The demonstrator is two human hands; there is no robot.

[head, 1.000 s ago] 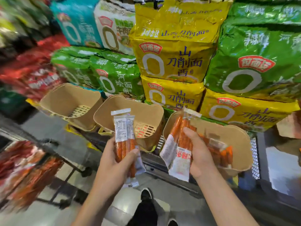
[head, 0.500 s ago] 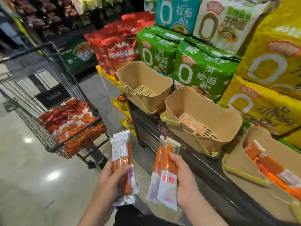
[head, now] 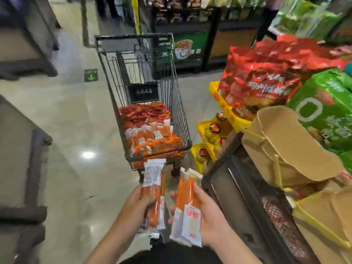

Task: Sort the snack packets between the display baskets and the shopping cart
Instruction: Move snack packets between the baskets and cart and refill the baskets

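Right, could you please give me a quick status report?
Left hand grips one sausage packet; right hand grips another packet. Shopping cart directly ahead, snacks inside. Nothing between hands and cart.

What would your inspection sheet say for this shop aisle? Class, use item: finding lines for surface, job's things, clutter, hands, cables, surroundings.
Surface: glossy tiled floor.
Job's things: shopping cart part-filled with red and orange snack packets; tan display baskets at right, tilted.
Clutter: bottles in yellow trays low beside the cart.
Hands: left hand grips orange sausage packets; right hand grips another bunch.
Cables: nothing seen.
Surroundings: red noodle bags and green noodle bags stacked behind the baskets.
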